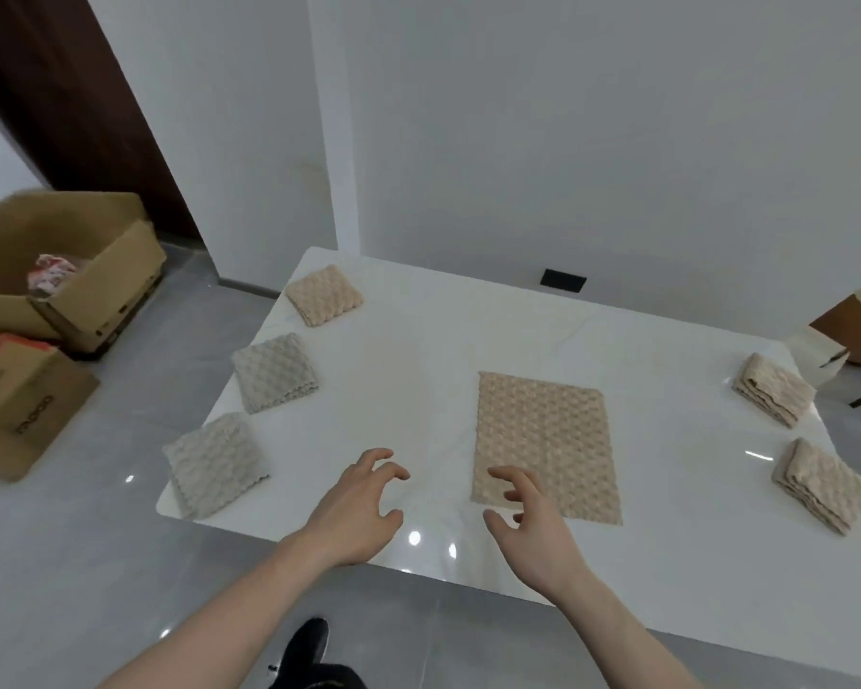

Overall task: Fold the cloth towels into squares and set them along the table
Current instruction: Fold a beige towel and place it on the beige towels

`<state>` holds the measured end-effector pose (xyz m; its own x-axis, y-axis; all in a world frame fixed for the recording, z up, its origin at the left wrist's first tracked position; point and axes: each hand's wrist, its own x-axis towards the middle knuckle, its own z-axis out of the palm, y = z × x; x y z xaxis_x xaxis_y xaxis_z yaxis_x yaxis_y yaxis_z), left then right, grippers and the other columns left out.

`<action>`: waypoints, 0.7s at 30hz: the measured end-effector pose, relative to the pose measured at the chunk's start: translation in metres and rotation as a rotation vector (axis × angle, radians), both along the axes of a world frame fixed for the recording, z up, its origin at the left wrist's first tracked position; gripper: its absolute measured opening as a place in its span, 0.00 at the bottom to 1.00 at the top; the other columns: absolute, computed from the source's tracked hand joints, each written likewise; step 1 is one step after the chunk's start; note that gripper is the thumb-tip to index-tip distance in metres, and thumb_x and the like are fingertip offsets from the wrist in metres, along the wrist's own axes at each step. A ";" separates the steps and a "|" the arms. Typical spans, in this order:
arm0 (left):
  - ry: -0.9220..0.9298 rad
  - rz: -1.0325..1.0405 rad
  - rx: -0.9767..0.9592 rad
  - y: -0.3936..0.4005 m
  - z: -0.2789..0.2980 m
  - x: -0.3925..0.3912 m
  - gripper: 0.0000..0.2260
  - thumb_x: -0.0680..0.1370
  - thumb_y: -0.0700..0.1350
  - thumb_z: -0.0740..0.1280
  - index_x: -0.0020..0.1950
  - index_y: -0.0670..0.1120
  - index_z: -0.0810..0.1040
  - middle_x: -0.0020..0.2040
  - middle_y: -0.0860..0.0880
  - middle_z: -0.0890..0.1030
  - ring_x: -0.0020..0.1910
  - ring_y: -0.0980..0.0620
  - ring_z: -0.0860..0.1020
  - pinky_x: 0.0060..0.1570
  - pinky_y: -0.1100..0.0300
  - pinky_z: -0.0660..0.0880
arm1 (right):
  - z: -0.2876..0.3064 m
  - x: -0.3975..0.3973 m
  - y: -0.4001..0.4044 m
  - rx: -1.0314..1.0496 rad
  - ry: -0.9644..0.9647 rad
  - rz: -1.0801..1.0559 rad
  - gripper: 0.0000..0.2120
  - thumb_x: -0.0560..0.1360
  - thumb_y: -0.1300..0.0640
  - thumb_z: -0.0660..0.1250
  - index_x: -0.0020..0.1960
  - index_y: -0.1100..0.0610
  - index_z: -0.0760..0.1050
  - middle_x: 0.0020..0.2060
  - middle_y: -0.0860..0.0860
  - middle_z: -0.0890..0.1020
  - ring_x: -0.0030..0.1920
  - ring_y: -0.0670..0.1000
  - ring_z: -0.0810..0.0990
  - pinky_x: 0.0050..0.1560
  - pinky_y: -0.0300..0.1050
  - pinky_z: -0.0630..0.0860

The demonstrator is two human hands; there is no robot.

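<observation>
A beige textured towel lies flat as a rectangle in the middle of the white table. My right hand hovers over its near left corner, fingers spread and empty. My left hand is open just left of the towel, above bare tabletop. Along the left edge sit three folded squares: a beige one at the back, a grey one in the middle, another grey one nearest. Two folded beige towels lie along the right edge.
Open cardboard boxes stand on the grey floor to the left. A white wall runs behind the table with a black socket. A chair stands at the right. My dark shoe shows below the table's near edge.
</observation>
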<state>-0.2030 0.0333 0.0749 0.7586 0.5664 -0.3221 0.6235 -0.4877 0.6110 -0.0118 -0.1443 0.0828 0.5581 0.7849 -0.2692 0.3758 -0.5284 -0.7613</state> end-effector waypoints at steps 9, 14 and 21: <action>0.019 0.093 -0.004 -0.119 0.000 0.022 0.20 0.77 0.51 0.65 0.68 0.62 0.70 0.77 0.64 0.56 0.71 0.59 0.66 0.64 0.62 0.69 | -0.013 0.071 -0.090 -0.032 0.028 0.051 0.21 0.77 0.55 0.68 0.67 0.40 0.71 0.65 0.34 0.70 0.61 0.39 0.75 0.56 0.36 0.73; 0.033 0.017 0.017 -0.105 0.003 0.052 0.20 0.78 0.51 0.65 0.70 0.60 0.70 0.77 0.63 0.56 0.71 0.58 0.65 0.63 0.64 0.67 | -0.019 0.098 -0.103 -0.064 -0.002 0.009 0.22 0.77 0.56 0.68 0.67 0.41 0.70 0.64 0.35 0.70 0.62 0.42 0.75 0.57 0.36 0.72; 0.093 -0.160 0.065 -0.070 -0.047 0.138 0.24 0.78 0.51 0.64 0.75 0.55 0.67 0.79 0.58 0.57 0.74 0.53 0.62 0.69 0.58 0.67 | -0.067 0.147 -0.102 -0.134 -0.128 -0.039 0.23 0.75 0.57 0.69 0.68 0.42 0.71 0.66 0.36 0.70 0.66 0.43 0.71 0.64 0.38 0.67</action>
